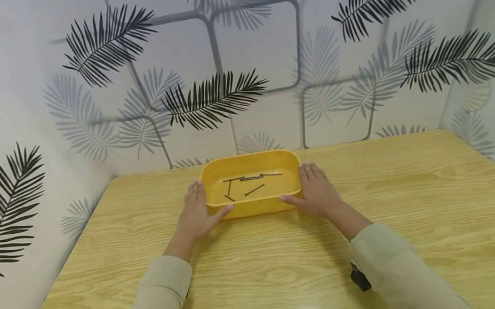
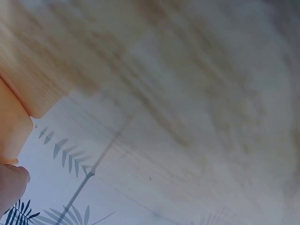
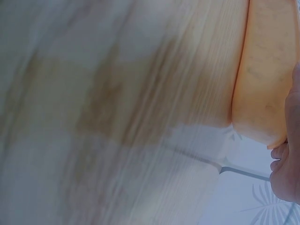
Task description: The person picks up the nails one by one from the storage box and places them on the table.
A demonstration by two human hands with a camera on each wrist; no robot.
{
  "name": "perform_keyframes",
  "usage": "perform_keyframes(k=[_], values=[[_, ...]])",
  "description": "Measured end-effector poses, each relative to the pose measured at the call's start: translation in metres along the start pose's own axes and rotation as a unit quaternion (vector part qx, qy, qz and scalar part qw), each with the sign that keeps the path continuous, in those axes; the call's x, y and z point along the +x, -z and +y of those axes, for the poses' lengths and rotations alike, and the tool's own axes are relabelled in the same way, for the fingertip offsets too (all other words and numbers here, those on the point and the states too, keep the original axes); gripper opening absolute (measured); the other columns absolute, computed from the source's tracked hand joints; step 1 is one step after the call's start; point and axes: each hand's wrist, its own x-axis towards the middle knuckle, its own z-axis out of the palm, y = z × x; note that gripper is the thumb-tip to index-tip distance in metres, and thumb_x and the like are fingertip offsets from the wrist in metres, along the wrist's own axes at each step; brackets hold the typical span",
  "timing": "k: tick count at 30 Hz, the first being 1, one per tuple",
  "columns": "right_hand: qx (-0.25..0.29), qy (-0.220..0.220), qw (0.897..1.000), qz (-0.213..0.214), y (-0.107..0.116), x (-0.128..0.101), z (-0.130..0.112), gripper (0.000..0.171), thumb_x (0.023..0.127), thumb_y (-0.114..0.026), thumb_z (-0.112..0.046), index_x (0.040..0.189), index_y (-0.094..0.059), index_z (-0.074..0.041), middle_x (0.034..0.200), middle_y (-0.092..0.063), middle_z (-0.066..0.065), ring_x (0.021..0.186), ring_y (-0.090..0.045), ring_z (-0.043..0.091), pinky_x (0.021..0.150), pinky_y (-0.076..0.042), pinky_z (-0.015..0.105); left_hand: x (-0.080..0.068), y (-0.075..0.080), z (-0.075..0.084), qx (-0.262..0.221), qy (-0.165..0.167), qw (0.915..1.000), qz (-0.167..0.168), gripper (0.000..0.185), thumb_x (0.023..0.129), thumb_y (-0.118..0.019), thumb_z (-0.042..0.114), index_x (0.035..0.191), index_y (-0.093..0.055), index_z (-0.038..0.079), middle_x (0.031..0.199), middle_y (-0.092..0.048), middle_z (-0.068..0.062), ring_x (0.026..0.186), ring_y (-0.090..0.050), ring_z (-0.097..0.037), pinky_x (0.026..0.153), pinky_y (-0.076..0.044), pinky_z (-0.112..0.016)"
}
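A yellow plastic tray [image 1: 256, 207] with rounded corners stands at the far side of the table in the head view. Several dark nails [image 1: 254, 189] lie scattered on its bottom. My left hand [image 1: 195, 215] holds the tray's left end, fingers along the end wall and thumb across the front corner. At the right end, my right hand [image 1: 318, 191] grips it the same way. Each wrist view catches only part of this: the tray wall [image 2: 11, 126] with a bit of the left hand, and the tray wall [image 3: 262, 79] beside the right hand's fingers.
The wood-grain table [image 1: 266, 270] runs back to a wall [image 1: 255, 50] covered in leaf-patterned sheeting. A small black object [image 1: 359, 277] shows by the right sleeve, apparently attached at the wrist.
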Motion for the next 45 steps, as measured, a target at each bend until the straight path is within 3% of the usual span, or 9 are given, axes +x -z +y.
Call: perform_keyframes(k=[45], values=[[0.004, 0.003, 1.0, 0.003, 0.003, -0.005, 0.015, 0.093, 0.09, -0.051, -0.052, 0.142, -0.012, 0.015, 0.15, -0.013, 0.031, 0.141, -0.01, 0.044, 0.116, -0.009, 0.051, 0.003, -0.006, 0.015, -0.007, 0.005, 1.0, -0.003, 0.1, 0.088, -0.047, 0.06, 0.146, -0.002, -0.008, 0.154, 0.002, -0.025, 0.143, 0.002, -0.037, 0.117, -0.006, -0.047]])
